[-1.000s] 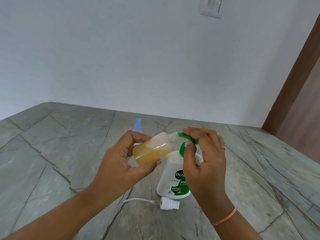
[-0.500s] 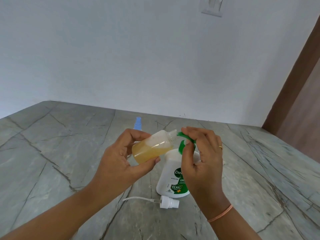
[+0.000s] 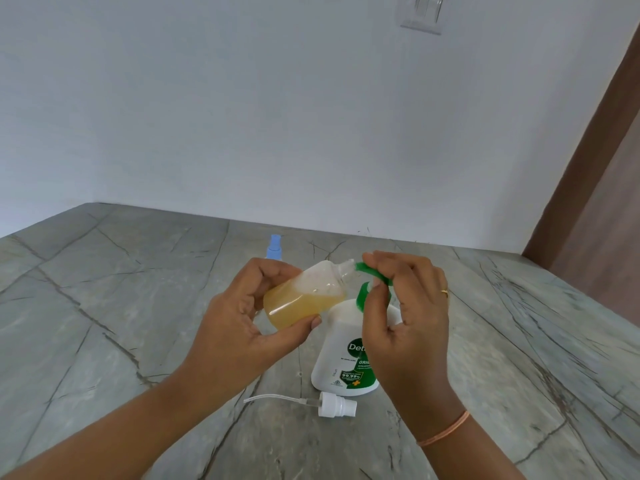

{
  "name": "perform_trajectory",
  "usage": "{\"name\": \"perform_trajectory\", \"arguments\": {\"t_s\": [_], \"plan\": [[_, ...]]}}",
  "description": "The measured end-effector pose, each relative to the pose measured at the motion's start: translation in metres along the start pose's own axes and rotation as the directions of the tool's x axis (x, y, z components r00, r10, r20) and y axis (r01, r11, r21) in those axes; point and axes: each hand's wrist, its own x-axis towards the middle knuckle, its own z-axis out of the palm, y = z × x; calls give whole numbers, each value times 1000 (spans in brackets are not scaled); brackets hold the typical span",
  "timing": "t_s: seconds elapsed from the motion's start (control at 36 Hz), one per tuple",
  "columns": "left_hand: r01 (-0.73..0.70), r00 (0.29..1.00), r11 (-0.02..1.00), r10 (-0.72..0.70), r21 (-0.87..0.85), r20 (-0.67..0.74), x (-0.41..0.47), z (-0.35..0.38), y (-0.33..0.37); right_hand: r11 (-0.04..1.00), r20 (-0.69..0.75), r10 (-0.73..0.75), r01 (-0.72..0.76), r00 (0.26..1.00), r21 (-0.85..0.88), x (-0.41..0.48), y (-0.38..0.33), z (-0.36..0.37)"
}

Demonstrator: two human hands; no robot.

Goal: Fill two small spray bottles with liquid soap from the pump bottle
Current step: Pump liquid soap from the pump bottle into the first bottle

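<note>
My left hand grips a small clear spray bottle, tilted with its open neck against the green pump spout; amber soap fills its lower half. The white pump bottle with a green label stands on the counter. My right hand is on its green pump head, fingers curled over the top and thumb at the pump's neck. The white spray cap with its thin dip tube lies on the counter in front of the pump bottle. A second spray bottle with a blue top stands behind my left hand, mostly hidden.
The grey veined stone counter meets a plain white wall at the back. A brown door frame runs up the right side. A wall fixture hangs high on the wall.
Both hands and the bottles hold nearly the same pose. The view has shifted slightly, and the small bottle stays tilted at the pump spout.
</note>
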Motion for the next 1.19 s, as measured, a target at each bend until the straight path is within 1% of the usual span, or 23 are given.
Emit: {"name": "perform_trajectory", "arguments": {"t_s": [0.11, 0.25, 0.53, 0.94, 1.19], "plan": [[4, 1000, 1000, -4, 25, -2, 0, 0, -2, 999, 7, 1, 0, 1000, -34, -4, 4, 3], [-8, 1000, 1000, 8, 28, -6, 0, -1, -2, 999, 18, 53, -53, 998, -4, -2, -1, 2], [-4, 1000, 1000, 4, 18, 2, 0, -1, -2, 998, 33, 21, -18, 999, -63, 4, -3, -2], [1, 1000, 1000, -1, 15, 0, 0, -1, -2, 999, 21, 37, -37, 999, -21, 3, -2, -1], [-3, 1000, 999, 3, 34, -5, 0, -1, -3, 999, 14, 16, -15, 1000, -53, 5, -3, -3]]}}
